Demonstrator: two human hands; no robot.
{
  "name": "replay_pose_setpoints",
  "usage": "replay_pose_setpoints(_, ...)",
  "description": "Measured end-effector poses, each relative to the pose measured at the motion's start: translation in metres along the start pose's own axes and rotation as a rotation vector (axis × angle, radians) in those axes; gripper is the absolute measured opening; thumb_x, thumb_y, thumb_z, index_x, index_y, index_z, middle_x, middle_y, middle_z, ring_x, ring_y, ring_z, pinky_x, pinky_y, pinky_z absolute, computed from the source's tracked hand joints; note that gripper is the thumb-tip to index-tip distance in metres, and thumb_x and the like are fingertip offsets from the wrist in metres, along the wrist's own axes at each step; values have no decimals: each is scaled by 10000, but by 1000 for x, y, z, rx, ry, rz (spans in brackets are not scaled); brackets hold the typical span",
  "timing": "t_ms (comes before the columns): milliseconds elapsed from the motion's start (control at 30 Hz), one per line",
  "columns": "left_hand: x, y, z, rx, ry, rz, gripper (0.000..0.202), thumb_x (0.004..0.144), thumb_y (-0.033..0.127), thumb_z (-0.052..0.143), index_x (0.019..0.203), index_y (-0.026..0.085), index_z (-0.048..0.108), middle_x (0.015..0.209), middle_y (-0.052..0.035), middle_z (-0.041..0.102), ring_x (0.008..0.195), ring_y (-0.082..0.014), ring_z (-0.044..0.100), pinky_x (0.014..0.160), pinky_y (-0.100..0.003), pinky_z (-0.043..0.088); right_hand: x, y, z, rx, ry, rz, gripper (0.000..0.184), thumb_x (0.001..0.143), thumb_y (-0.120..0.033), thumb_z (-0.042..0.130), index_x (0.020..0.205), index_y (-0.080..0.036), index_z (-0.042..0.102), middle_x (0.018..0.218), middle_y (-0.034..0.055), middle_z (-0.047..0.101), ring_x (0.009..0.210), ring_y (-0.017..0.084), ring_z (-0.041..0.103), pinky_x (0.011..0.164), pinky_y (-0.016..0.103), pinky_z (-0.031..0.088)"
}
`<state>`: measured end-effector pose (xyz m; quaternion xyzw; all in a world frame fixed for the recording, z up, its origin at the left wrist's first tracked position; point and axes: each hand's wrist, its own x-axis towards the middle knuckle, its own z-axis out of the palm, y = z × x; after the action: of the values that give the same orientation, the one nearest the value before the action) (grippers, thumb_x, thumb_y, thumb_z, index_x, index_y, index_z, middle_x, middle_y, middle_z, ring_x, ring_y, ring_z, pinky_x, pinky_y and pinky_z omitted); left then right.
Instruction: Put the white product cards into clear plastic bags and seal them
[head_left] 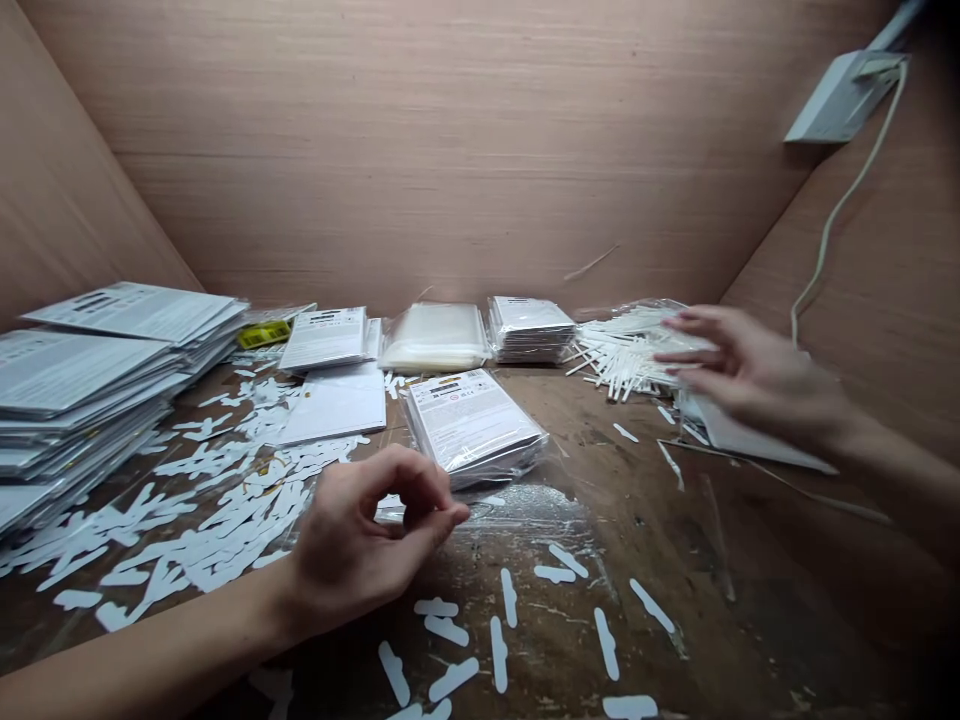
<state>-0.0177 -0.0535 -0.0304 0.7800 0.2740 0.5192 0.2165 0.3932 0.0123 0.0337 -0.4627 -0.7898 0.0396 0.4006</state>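
Observation:
My left hand [371, 540] rests near the table's front, fingers curled with thumb and forefinger pinched together; whether anything is between them I cannot make out. Just beyond it lies a stack of clear-bagged white packets [472, 425]. My right hand [742, 375] reaches left with fingers stretched out over a pile of thin white sticks [622, 355] at the right, its fingertips at or just above the pile. Under the right wrist lies a flat white sheet [750, 440].
Tall stacks of printed sheets [82, 380] fill the left. White paper strips [225, 510] litter the wooden table [675, 560]. More packets [529, 328], clear bags [435, 338] and white cards [330, 340] line the back. Wooden walls enclose three sides; a white cable [832, 220] hangs at right.

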Motion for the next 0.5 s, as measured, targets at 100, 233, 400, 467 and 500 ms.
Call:
replay_pose_setpoints(100,15,8,-3,-93,75,-53,207,799,57,780,884,179,636,791,-7,676,703,-121,682,624,-198,591,-27,-27,35,-80,-418,-206,735,908,-74,633,1587,-247,413,1580,132,503,1427,324,519,1163,467,467)
replay_pose_setpoints(233,40,25,-13,-206,111,-123,249,776,53,798,901,186,630,798,10,674,643,-100,659,569,-164,577,-16,-53,74,63,-366,-302,1000,798,-222,833,1633,-264,284,1622,123,444,1439,321,512,1201,511,453)
replay_pose_setpoints(400,44,30,-32,-240,84,-198,236,809,83,807,998,195,720,766,11,664,612,-81,624,527,-132,539,18,-64,101,218,-224,-376,860,770,-391,880,1512,-209,486,1462,163,618,1325,311,628,1122,499,523)
replay_pose_setpoints(467,40,27,-38,-223,81,-221,253,816,108,817,1039,219,772,735,2,676,600,-81,625,517,-126,530,23,-67,109,245,-193,-461,809,763,-404,884,1462,-190,539,1409,163,660,1288,294,656,1096,462,543)
replay_pose_setpoints(500,38,24,-41,-225,80,-230,244,815,123,825,1031,233,793,724,-4,683,587,-83,622,501,-130,523,24,-68,112,259,-181,-488,780,770,-397,880,1444,-179,555,1384,162,677,1267,281,671,1083,439,552)
